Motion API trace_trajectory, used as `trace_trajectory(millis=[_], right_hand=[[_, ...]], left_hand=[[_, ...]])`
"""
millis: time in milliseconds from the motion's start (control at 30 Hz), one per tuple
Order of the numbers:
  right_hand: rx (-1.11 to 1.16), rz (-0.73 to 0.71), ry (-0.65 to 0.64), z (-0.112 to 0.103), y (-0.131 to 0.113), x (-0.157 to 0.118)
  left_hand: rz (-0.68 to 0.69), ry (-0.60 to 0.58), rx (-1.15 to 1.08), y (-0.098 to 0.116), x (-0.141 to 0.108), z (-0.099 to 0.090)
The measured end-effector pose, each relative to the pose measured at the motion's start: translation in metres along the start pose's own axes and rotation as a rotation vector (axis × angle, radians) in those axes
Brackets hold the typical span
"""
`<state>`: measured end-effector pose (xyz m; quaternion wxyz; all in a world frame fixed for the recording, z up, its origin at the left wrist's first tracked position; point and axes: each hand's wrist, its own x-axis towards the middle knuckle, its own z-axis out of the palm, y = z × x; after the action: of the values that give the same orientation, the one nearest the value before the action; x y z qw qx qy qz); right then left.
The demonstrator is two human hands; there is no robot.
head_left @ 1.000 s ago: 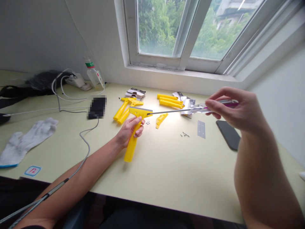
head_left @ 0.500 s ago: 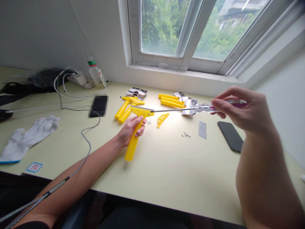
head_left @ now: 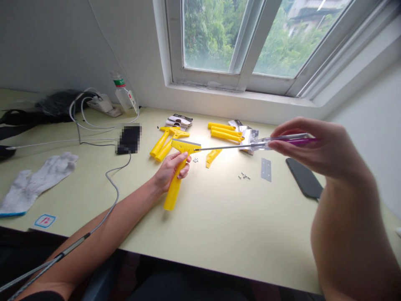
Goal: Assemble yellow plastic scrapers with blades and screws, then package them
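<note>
My left hand [head_left: 173,170] is wrapped round the handle of a yellow scraper [head_left: 174,190], whose head carries a metal blade and points away from me. In my right hand [head_left: 313,144] is a screwdriver [head_left: 225,146] with a clear and purple handle, held level. Its tip meets the right part of the scraper's head; whether it sits in a screw is too small to tell. Behind the shaft lies a loose yellow head piece [head_left: 213,158]. Small nuts [head_left: 195,160] lie beside the scraper, and several screws [head_left: 244,176] lie farther right near a flat metal blade [head_left: 266,169].
Yellow scraper bodies [head_left: 163,144] and yellow handles [head_left: 225,133] lie at the back, by some packaging [head_left: 179,121]. A phone [head_left: 302,177] is under my right wrist. At left are white gloves [head_left: 40,179], a cable-connected black device [head_left: 129,139] and a bottle [head_left: 125,96].
The screwdriver's tip has shifted left along the scraper's head, and my right hand has turned its handle and moved slightly. My left hand keeps its hold on the scraper.
</note>
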<state>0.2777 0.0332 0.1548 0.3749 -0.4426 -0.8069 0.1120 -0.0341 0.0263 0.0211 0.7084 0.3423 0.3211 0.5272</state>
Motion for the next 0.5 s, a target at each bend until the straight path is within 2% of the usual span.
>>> trace_trajectory(millis=[167, 267, 400, 500], right_hand=[[-0.260, -0.194, -0.011, 0.000, -0.022, -0.009], [-0.320, -0.251, 0.011, 0.003, -0.035, -0.011], [-0.292, -0.149, 0.109, 0.011, -0.041, -0.008], [-0.226, 0.090, 0.222, 0.021, -0.041, -0.002]], left_hand=[[0.024, 0.043, 0.037, -0.002, 0.001, -0.002], [0.026, 0.055, 0.054, -0.004, 0.001, -0.002], [0.032, 0.055, 0.059, -0.005, 0.001, -0.001], [0.040, 0.044, 0.062, -0.005, 0.001, 0.000]])
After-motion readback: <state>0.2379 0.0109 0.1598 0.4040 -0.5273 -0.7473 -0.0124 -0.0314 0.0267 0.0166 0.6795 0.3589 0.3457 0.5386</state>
